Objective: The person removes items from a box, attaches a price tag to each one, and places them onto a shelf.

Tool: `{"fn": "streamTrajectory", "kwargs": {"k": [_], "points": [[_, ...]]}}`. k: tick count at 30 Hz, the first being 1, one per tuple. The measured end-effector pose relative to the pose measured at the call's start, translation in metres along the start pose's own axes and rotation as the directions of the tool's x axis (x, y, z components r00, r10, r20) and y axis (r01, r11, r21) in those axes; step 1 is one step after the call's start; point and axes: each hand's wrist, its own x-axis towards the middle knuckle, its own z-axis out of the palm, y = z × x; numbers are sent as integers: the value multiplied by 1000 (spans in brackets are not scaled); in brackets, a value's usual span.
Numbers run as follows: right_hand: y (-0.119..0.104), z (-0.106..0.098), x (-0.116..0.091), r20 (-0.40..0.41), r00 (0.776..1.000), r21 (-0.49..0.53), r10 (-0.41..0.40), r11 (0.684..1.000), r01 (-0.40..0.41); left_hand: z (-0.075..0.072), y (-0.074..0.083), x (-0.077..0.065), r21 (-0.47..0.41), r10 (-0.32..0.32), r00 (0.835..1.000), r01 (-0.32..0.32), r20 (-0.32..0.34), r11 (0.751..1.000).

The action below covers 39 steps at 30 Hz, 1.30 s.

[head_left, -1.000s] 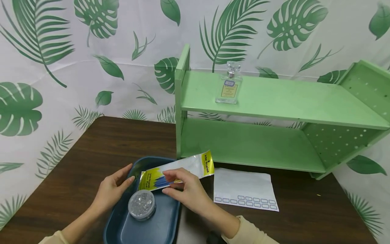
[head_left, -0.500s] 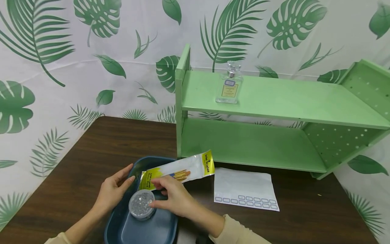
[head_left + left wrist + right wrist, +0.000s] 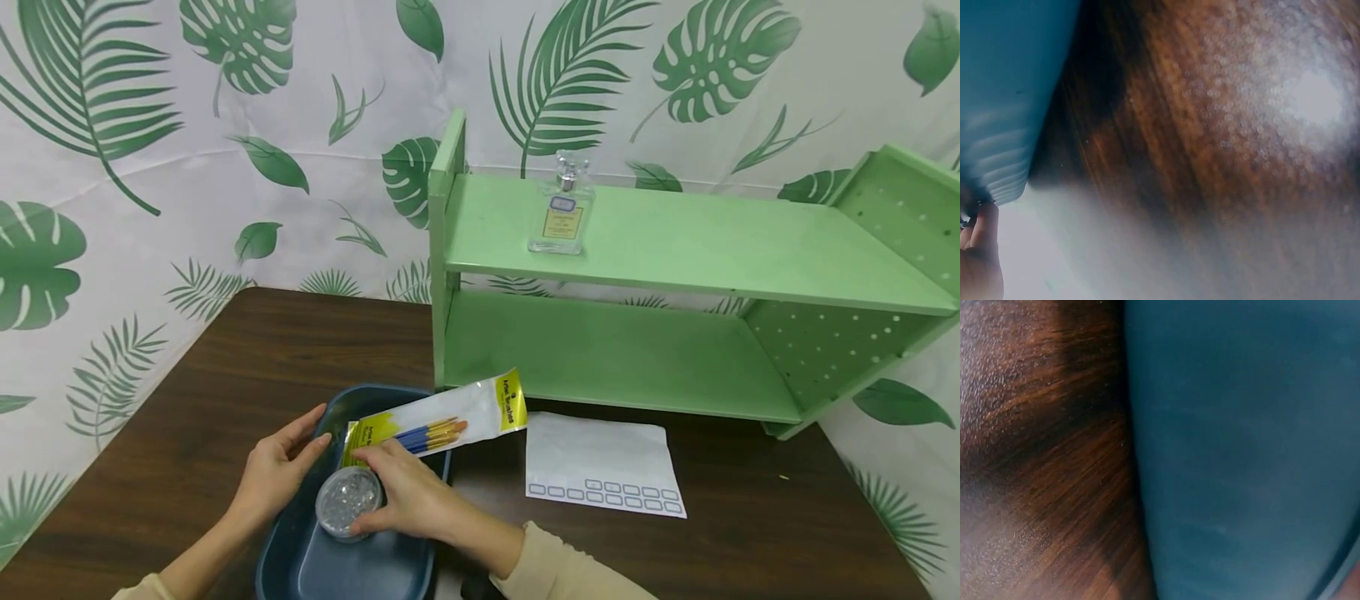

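In the head view, a round clear jar of silvery glittery bits [image 3: 348,502] sits in a blue tray [image 3: 300,567]. My right hand [image 3: 408,492] curls round the jar's right side, thumb at its near edge and fingers at its far edge; some fingertips are hidden. On the tray's left rim, my left hand [image 3: 273,471] holds on, thumb over the inner side. The left wrist view shows its fingers [image 3: 984,231] against the tray's outer wall [image 3: 1010,94]. A packet of artist brushes [image 3: 480,408] lies across the tray's far right corner, behind the right hand.
A green two-tier shelf [image 3: 630,350] stands behind, with a glass perfume bottle [image 3: 561,218] on its upper board. A white sheet with small blue-outlined labels [image 3: 603,458] lies on the dark wooden table [image 3: 345,337]. Leaf-patterned cloth [image 3: 315,50] hangs behind.
My right hand has moved left and toward me, from above the brush packet down to the jar, and its fingers have come round it. The left hand has stayed on the tray.
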Motion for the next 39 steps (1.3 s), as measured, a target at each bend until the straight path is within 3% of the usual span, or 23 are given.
{"fn": "streamTrajectory", "kwargs": {"k": [10, 17, 25, 39], "points": [[2, 4, 8, 84, 995, 5, 43, 999, -44, 0, 1, 1, 7, -10, 1000, 10, 10, 1000], [0, 6, 8, 79, 997, -106, -24, 994, 32, 0, 1, 1, 10, -13, 1000, 13, 11, 1000], [-3, 9, 5, 29, 993, -262, -117, 957, 121, -1, 2, 1, 16, -11, 1000, 11, 7, 1000], [-3, 11, 7, 46, 994, -273, -99, 956, 108, 0, 2, 1, 25, -11, 1000, 11, 0, 1000]]}}
